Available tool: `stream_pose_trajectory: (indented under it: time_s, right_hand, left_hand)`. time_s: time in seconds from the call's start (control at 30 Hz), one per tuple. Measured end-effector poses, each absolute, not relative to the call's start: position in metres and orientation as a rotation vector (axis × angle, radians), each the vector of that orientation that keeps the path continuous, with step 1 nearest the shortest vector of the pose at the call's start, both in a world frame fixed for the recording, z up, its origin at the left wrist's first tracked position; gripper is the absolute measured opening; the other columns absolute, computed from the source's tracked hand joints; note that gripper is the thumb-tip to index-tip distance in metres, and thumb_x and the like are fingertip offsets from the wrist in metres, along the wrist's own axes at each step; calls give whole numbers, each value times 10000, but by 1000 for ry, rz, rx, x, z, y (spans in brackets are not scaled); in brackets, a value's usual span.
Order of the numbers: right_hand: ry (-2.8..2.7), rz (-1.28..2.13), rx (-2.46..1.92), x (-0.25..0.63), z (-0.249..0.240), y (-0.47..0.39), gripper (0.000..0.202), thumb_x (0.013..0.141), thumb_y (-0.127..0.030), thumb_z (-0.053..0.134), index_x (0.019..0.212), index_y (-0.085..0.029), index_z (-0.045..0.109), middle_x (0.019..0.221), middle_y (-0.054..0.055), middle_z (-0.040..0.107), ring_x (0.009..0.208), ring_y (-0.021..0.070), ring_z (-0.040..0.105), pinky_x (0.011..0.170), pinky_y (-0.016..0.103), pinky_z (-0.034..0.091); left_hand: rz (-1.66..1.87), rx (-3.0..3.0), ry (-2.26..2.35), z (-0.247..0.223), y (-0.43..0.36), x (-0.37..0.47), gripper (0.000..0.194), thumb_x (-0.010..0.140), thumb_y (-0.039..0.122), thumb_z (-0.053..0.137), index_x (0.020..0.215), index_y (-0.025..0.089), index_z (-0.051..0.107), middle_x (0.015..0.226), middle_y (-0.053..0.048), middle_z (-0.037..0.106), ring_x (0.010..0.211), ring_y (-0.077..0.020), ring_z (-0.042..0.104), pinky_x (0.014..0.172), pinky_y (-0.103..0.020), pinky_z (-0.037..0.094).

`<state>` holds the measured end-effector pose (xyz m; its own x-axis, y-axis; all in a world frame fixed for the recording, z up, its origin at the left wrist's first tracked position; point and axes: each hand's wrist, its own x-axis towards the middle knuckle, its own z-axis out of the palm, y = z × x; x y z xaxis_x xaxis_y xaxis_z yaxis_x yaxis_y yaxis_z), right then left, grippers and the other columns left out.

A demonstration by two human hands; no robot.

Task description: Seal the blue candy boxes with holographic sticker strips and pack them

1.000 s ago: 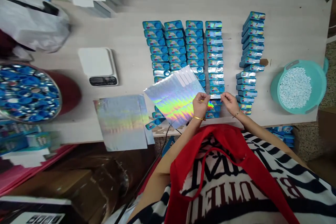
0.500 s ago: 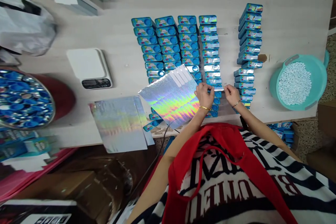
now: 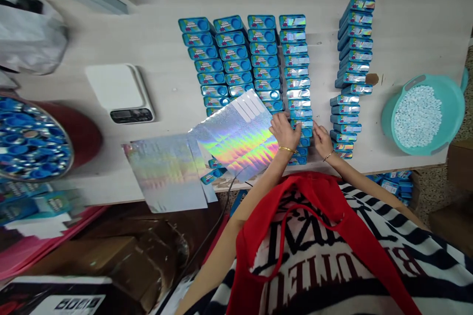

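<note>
Nearest the viewer, a red apron over a black-and-white striped shirt [image 3: 332,256] fills the lower right. At the near edge of the pale wood-grain table [image 3: 406,0], the left hand [image 3: 283,132] rests on the corner of a rainbow holographic sticker sheet [image 3: 236,138], its fingers stretched toward a small teal box in the fourth row [image 3: 300,123]; whether it pinches the sheet cannot be told. The right hand [image 3: 322,139] lies at the other side of that box, fingers curled against it; its grip too cannot be told. To the left, a second, flat holographic sheet [image 3: 166,172] hangs over the table edge. Beyond the hands stand four rows of teal rectangular boxes [image 3: 244,59], with a separate staggered row of like boxes [image 3: 351,64] to their right. A white digital scale [image 3: 118,93] sits left of the rows. A teal plastic basin of white pellets [image 3: 421,113] stands far right; a round metal bowl of blue caps [image 3: 29,140] far left.
</note>
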<state>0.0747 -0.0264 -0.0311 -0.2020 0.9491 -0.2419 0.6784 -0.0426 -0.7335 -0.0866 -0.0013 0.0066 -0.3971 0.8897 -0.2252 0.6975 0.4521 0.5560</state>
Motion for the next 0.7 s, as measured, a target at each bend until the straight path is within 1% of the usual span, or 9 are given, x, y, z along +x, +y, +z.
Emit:
stream_pose_trajectory:
  time_s: [0.1, 0.17, 0.23, 0.3, 0.37, 0.43, 0.5, 0.57, 0.7]
  right_hand:
    - [-2070, 1069, -1741, 81, -30, -24, 535, 975, -246, 287, 1456, -149, 501, 980, 133, 629, 938, 274, 566, 875, 432, 487]
    - [-2136, 936, -1776, 82, -22, -11, 558, 968, -243, 304, 1493, -127, 451, 1030, 156, 629, 967, 292, 553, 900, 460, 468]
    - [-2183, 796, -1755, 72, -8, 7, 564, 985, -274, 311, 1523, -132, 400, 1176, 182, 611, 1041, 309, 536, 931, 475, 445]
    - [-2290, 737, -1639, 47, 9, 27, 544, 1004, -293, 315, 1524, -159, 398, 1340, 179, 560, 1125, 320, 506, 964, 478, 419]
    - [-2457, 767, -1460, 8, 22, 43, 517, 1006, -259, 324, 1507, -182, 424, 1456, 148, 507, 1176, 319, 483, 979, 474, 404]
    - [-2641, 826, -1275, -37, 25, 55, 518, 990, -189, 330, 1498, -190, 432, 1542, 112, 445, 1197, 319, 470, 971, 482, 401]
    - [-2801, 874, -1130, -76, 20, 62, 531, 973, -132, 321, 1491, -167, 434, 1594, 98, 382, 1202, 325, 462, 949, 494, 405]
    - [-2909, 889, -1063, -104, 11, 65, 526, 966, -109, 314, 1477, -126, 439, 1615, 109, 340, 1215, 334, 448, 937, 503, 405]
    - [-2973, 875, -1096, -120, 5, 66, 513, 966, -107, 319, 1466, -82, 433, 1628, 127, 302, 1237, 347, 423, 946, 513, 390]
  left_hand:
    - [492, 1320, 2199, 7, -2, -86, 390, 796, 466, 711, 1046, 215, 549, 1151, -160, 574, 1108, -372, 518, 910, -496, 396]
    - [515, 1352, 2145, 9, -1, -96, 330, 834, 463, 671, 1027, 220, 561, 1123, -144, 587, 1096, -350, 528, 918, -481, 399]
    - [607, 1393, 2116, 10, 1, -121, 251, 893, 430, 599, 1023, 216, 574, 1086, -127, 605, 1076, -312, 542, 937, -453, 400]
    - [729, 1415, 2171, 11, 5, -159, 212, 941, 360, 521, 1067, 202, 586, 1090, -127, 612, 1079, -284, 545, 969, -432, 393]
    - [787, 1413, 2293, 10, 11, -204, 249, 947, 285, 480, 1146, 184, 591, 1154, -146, 599, 1126, -286, 530, 1004, -435, 378]
    - [721, 1386, 2398, 7, 16, -243, 297, 925, 231, 480, 1191, 177, 602, 1213, -166, 578, 1172, -307, 508, 1020, -453, 365]
    - [576, 1364, 2427, 1, 20, -270, 295, 907, 211, 488, 1158, 187, 639, 1205, -172, 583, 1159, -329, 510, 1004, -472, 366]
    - [453, 1385, 2391, -4, 22, -283, 255, 916, 231, 476, 1071, 206, 677, 1153, -165, 608, 1108, -338, 524, 971, -482, 370]
    - [426, 1515, 2322, -10, 18, -288, 273, 954, 294, 428, 984, 234, 693, 1139, -145, 638, 1087, -331, 515, 940, -474, 351]
